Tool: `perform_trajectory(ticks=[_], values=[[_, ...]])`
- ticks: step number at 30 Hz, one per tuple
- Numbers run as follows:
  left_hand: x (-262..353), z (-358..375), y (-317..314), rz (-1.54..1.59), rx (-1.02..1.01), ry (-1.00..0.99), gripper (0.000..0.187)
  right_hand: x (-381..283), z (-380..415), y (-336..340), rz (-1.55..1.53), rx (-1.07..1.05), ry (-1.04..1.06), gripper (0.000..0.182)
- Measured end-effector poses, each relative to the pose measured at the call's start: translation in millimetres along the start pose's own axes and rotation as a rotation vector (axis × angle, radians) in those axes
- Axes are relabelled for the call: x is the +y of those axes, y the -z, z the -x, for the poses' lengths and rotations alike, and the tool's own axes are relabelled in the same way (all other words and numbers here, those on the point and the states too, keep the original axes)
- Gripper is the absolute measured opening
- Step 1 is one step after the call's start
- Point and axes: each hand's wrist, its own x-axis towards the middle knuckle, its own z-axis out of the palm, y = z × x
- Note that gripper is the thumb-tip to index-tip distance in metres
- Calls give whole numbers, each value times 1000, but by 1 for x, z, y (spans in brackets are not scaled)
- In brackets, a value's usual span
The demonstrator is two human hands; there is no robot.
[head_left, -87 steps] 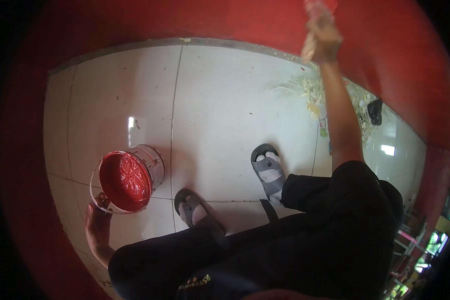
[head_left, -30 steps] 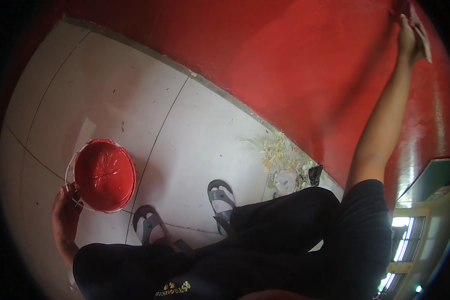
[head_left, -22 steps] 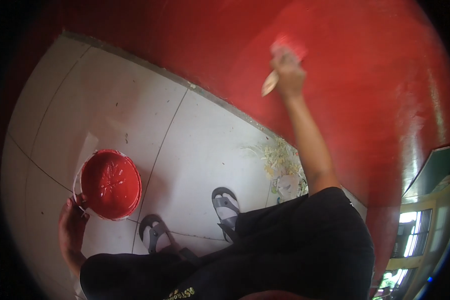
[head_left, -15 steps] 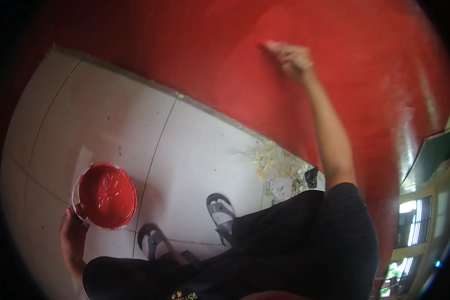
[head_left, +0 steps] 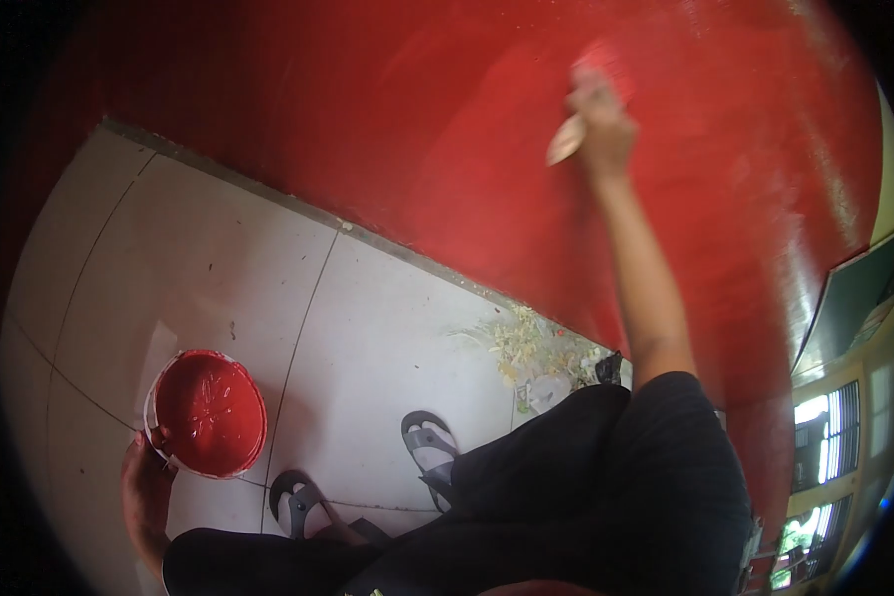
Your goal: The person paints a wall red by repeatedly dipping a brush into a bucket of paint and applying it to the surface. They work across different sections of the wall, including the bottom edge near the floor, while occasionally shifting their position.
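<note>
My right hand [head_left: 606, 124] is closed round a paintbrush [head_left: 566, 140] with a pale wooden handle. Its bristle end, smeared by motion, is against the glossy red wall [head_left: 447, 149]. Low on the left, my left hand [head_left: 149, 477] grips the rim of a round bucket [head_left: 214, 412] of red paint. The bucket tilts toward me, so the paint surface shows, and its pale outer side is streaked with red. Part of the left hand's fingers is hidden by the bucket.
Pale floor tiles [head_left: 199, 248] meet the wall along a grey edge. Yellowish debris [head_left: 526, 353] and a black plastic scrap [head_left: 610, 369] lie at the wall's foot. My sandalled feet [head_left: 429, 447] stand on the tiles. A green board [head_left: 854, 288] and barred windows [head_left: 826, 437] are at the right.
My right hand has swept the brush a little right across the wall, turning so that its handle shows. The bucket stays in my left hand; the view has shifted slightly.
</note>
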Motion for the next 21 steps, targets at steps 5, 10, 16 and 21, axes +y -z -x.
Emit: perform_trajectory(ticks=[5, 10, 16, 21], values=[[6, 2, -1, -35, -8, 54, 30, -144, 121, -67, -356, -434, 366, 14], [-1, 5, 8, -48, 10, 51, 34, -136, 92, -91, -1076, -495, -54, 14], [-3, -8, 13, 31, 10, 15, 37, 80, -77, -40, -1041, -57, -110, 13], [0, -14, 12, 2, -27, -19, 39, 36, -100, -8, 42, 506, -29, 14]])
